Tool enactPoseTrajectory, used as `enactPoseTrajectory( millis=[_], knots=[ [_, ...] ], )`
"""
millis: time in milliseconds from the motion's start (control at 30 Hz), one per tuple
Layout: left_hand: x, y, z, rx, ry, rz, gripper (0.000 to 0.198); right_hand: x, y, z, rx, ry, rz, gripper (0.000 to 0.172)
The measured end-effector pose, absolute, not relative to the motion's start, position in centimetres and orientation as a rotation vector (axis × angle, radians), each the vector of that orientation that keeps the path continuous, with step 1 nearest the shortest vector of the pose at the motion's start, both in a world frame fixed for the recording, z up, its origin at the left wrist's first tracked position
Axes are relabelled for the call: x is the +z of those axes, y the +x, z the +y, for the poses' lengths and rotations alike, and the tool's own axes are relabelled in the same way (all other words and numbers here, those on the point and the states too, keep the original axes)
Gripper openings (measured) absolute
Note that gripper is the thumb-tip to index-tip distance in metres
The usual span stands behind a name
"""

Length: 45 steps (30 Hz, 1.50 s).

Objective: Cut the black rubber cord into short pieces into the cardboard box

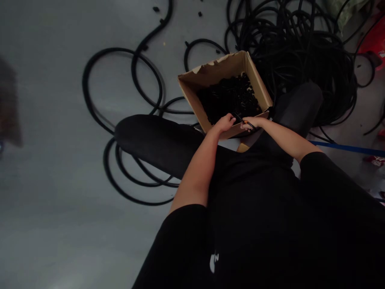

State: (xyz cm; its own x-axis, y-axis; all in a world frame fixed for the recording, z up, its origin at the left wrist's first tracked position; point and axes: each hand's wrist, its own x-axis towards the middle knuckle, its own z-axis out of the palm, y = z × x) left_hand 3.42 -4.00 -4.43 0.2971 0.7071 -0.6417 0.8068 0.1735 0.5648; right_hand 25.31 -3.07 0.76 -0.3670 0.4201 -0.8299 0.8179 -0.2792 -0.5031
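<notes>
Over the near edge of an open cardboard box (261, 86), my two hands are close together. My right hand (253, 122) is closed around scissors (246, 122) with black and orange handles, their dark end pointing toward my left fingers. My left hand (225, 122) is closed in a pinch just left of the scissors; what it holds is too small and dark to make out. Inside the box lie many short black pieces (228, 94), heaped over its bottom.
A large tangle of black hose (306, 52) lies on the floor right of the box. Looser hose loops (85, 86) spread to the left, around my bent leg (156, 142). Small black bits (200, 14) are scattered beyond the box. A blue strip (349, 147) runs along the right.
</notes>
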Motion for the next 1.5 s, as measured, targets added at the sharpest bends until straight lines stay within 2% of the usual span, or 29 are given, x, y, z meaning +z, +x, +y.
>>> enactPoseTrajectory(
  millis=[133,433,667,1000,1267,1500],
  knots=[
    [-4.2,3.6,-4.2,-0.07,1.588,1.334,0.034,1.0,25.0,-3.4,-1.74,1.55,1.703,0.023],
    [-3.3,4.1,-4.1,-0.07,1.549,1.44,0.037,1.2,24.9,-3.4,-1.78,1.546,1.724,0.027],
    [-4.1,3.9,-4.1,0.016,1.531,1.363,0.031,1.0,24.9,-3.6,-1.732,1.527,1.746,0.037],
    [-4.6,3.6,-4.2,0.018,1.519,1.494,0.044,1.5,24.9,-3.0,-1.562,1.708,1.808,0.029],
    [-5.0,3.0,-4.1,-0.037,1.63,1.317,0.034,1.7,25.1,-3.8,-1.7,1.637,1.68,0.029],
    [-4.7,3.4,-3.7,-0.017,1.612,1.314,0.039,0.5,25.3,-3.4,-1.668,1.693,1.76,0.025]
  ],
)
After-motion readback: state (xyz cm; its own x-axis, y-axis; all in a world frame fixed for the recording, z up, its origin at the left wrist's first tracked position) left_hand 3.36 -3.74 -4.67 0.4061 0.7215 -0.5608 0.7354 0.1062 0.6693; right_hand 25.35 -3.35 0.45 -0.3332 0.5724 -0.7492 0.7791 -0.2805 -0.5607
